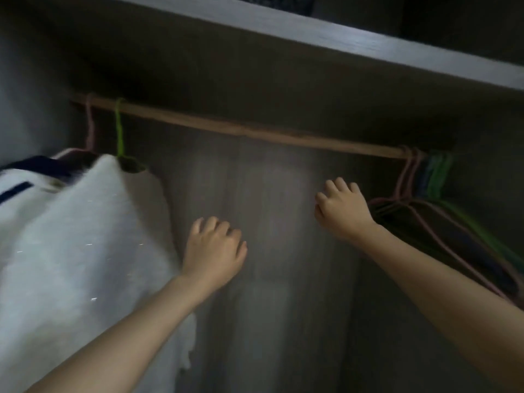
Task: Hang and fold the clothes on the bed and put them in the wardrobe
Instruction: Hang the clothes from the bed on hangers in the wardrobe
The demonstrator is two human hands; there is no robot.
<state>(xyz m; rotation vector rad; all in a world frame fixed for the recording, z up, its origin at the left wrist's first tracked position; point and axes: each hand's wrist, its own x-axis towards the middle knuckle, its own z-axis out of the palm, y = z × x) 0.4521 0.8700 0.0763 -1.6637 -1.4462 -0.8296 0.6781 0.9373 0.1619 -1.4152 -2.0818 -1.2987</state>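
Head view, blurred by motion: inside the wardrobe (269, 180) a wooden rod (255, 131) runs under a shelf (340, 38). At the rod's left end a white garment (71, 251) hangs on a green hanger (119, 129). Just left of it a pink hanger (90, 123) carries a white piece with navy trim (17, 177). A bunch of empty hangers (442, 211) crowds the right end. The left grip (214, 251) is raised just right of the white garment, fingers loosely curled, holding nothing. The right grip (343, 208), farther in, is loosely curled and empty, just beside the empty hangers.
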